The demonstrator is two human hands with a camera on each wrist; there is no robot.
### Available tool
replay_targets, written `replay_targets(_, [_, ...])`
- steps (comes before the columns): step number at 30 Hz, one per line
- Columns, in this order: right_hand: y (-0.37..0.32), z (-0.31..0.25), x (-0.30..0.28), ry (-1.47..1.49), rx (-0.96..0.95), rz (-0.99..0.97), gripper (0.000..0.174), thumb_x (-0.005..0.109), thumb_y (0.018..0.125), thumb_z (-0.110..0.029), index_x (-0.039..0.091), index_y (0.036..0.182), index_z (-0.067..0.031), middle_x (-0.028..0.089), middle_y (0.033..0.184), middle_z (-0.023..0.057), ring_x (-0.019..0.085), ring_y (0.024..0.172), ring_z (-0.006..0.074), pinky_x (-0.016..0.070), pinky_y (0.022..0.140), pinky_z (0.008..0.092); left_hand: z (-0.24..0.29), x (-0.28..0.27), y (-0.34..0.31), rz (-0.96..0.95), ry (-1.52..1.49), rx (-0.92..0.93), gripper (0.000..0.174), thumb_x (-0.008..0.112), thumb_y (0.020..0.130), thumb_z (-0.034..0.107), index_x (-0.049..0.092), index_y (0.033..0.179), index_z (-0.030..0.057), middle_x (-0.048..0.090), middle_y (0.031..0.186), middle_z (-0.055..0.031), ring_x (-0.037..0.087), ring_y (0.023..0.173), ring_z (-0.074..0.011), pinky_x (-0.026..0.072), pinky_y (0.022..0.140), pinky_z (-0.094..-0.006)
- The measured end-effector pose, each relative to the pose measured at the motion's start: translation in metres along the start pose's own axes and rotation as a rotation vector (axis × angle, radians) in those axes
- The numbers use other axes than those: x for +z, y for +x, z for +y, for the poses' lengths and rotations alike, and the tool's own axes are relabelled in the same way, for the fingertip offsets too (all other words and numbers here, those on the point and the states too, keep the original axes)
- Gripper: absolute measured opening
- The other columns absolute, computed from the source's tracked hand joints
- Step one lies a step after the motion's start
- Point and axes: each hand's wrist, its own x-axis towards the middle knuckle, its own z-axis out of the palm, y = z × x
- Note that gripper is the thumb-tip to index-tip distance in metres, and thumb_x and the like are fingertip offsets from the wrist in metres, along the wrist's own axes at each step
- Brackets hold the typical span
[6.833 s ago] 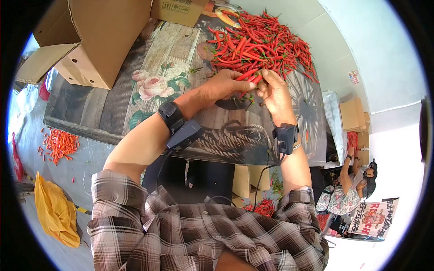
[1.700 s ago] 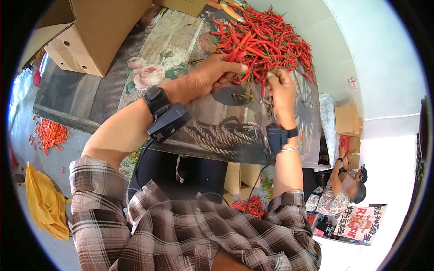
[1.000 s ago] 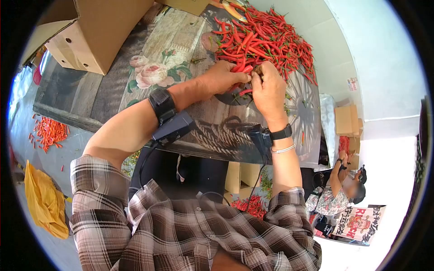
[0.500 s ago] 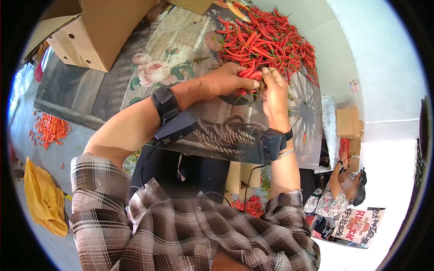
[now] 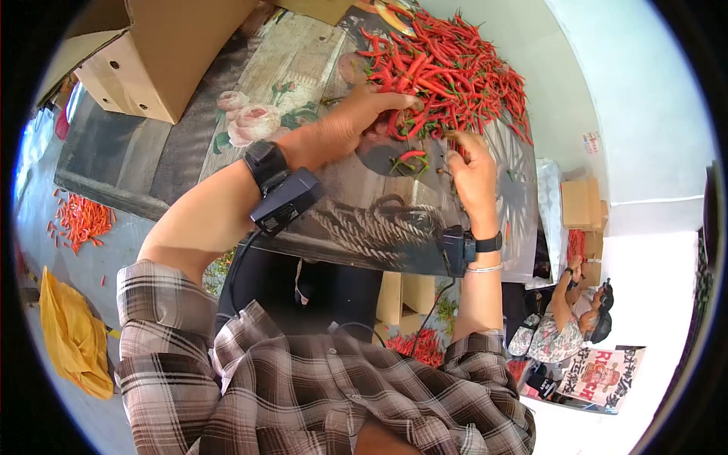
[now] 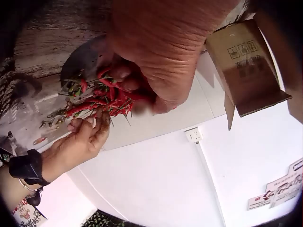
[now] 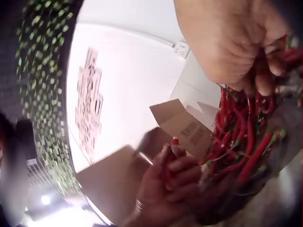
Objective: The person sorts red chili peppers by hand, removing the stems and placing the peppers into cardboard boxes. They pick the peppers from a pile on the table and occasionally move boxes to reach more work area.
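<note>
At the near edge of a heap of red chili peppers (image 5: 447, 68), my left hand (image 5: 356, 117) stays curled with its thumb stretched forward. In the right wrist view a chili pepper (image 7: 175, 141) pokes out between that hand's thumb and forefinger. The palm hides the rest. To its right, my right hand (image 5: 476, 178) is bent with thumb and forefinger parted, nothing plainly between them. Its fingertips come near a red chili (image 6: 85, 108) in the left wrist view. A curved chili (image 5: 413, 155) and loose green stems (image 5: 402, 167) lie on the table between the hands.
A large cardboard box (image 5: 174, 61) stands at the table's left, with another carton (image 5: 322, 7) behind. On the floor at left are a chili pile (image 5: 82, 220) and a yellow sack (image 5: 72, 334). Another person (image 5: 569, 326) works at right.
Half a second ago both hands met over a chili pepper. Now they are apart: the left has drawn back to the left and up, the right lower and slightly right.
</note>
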Motion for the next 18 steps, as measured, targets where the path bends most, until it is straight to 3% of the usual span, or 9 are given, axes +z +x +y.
replay_targets(1, [-0.002,-0.003,0.002,-0.001,0.006,0.004,0.032,0.059,0.073,-0.005,0.061,0.105,-0.0018,0.06,0.092,0.0108,0.059,0.084,0.0222,0.0455,0.078,0.0306,0.0,0.001,0.0,-0.006,0.001,-0.004,0.02,0.06,0.086,0.029,0.061,0.089,0.0091,0.048,0.061,0.0051,0.039,0.046,-0.0032,0.0294,0.042,-0.0192])
replay_targets(4, [0.0,-0.006,0.014,-0.065,-0.323,-0.022,0.027,0.061,0.071,-0.004,0.064,0.098,-0.0026,0.058,0.095,0.0119,0.057,0.093,0.0289,0.0456,0.079,0.0329,0.002,0.001,0.001,0.006,0.025,0.033,0.024,0.057,0.088,0.025,0.062,0.102,0.0056,0.05,0.064,0.0042,0.038,0.045,-0.0035,0.0302,0.042,-0.0179])
replay_targets(6, [-0.003,-0.017,0.024,-0.011,-0.325,-0.1,0.025,0.06,0.071,-0.003,0.063,0.095,-0.0021,0.057,0.095,0.0119,0.057,0.093,0.0297,0.0455,0.079,0.0336,0.001,0.001,0.002,0.007,-0.058,0.013,0.017,0.059,0.088,0.018,0.064,0.097,0.0047,0.055,0.061,0.0014,0.044,0.044,-0.0057,0.0342,0.037,-0.0227])
replay_targets(9, [-0.007,-0.017,0.036,-0.015,-0.377,-0.189,0.022,0.059,0.071,0.001,0.06,0.093,-0.0008,0.056,0.096,0.0124,0.056,0.092,0.032,0.0455,0.08,0.0357,-0.001,-0.004,0.005,-0.052,-0.079,0.039,0.018,0.059,0.088,0.017,0.063,0.098,0.0022,0.059,0.064,-0.0023,0.049,0.046,-0.008,0.0374,0.037,-0.0233])
replay_targets(12, [-0.006,-0.016,0.035,-0.002,-0.325,-0.124,0.024,0.059,0.071,0.002,0.058,0.095,-0.0011,0.055,0.09,0.0118,0.058,0.085,0.0284,0.0463,0.073,0.0352,-0.001,-0.002,0.004,-0.01,-0.132,0.037,0.02,0.06,0.087,0.018,0.062,0.096,0.0008,0.061,0.066,-0.0049,0.052,0.048,-0.0097,0.0369,0.037,-0.0232])
replay_targets(14, [-0.001,-0.014,0.027,0.139,-0.083,0.009,0.016,0.059,0.078,0.001,0.058,0.094,-0.001,0.057,0.083,0.0081,0.059,0.07,0.0197,0.0468,0.063,0.0303,0.0,0.001,0.004,0.001,-0.171,-0.014,0.021,0.06,0.087,0.02,0.062,0.095,0.0005,0.061,0.066,-0.0052,0.053,0.049,-0.0102,0.0374,0.037,-0.0233])
replay_targets(15, [0.001,-0.015,0.024,0.138,-0.083,0.008,0.016,0.059,0.078,0.001,0.058,0.094,-0.001,0.057,0.083,0.0081,0.059,0.07,0.0197,0.0468,0.063,0.0303,-0.002,0.0,0.004,0.009,-0.21,-0.068,0.022,0.06,0.087,0.021,0.062,0.094,0.0002,0.061,0.066,-0.0055,0.054,0.05,-0.0106,0.0379,0.037,-0.0234])
replay_targets(17, [0.009,-0.016,0.018,0.633,0.107,0.07,0.007,0.057,0.085,-0.003,0.058,0.093,-0.0018,0.058,0.078,0.0035,0.054,0.06,0.0105,0.0447,0.056,0.0233,-0.007,-0.009,0.01,-0.068,-0.166,-0.07,0.024,0.061,0.086,0.023,0.063,0.094,0.0006,0.062,0.068,-0.0058,0.056,0.052,-0.0111,0.04,0.038,-0.0233])
replay_targets(18, [0.014,-0.013,0.017,0.641,0.036,0.046,0.01,0.055,0.09,-0.007,0.057,0.098,-0.0023,0.06,0.081,0.0016,0.054,0.057,0.008,0.0456,0.055,0.0199,-0.007,-0.011,0.01,-0.146,-0.121,-0.072,0.026,0.062,0.085,0.025,0.063,0.094,0.0011,0.063,0.069,-0.006,0.058,0.055,-0.0115,0.0421,0.039,-0.0232])
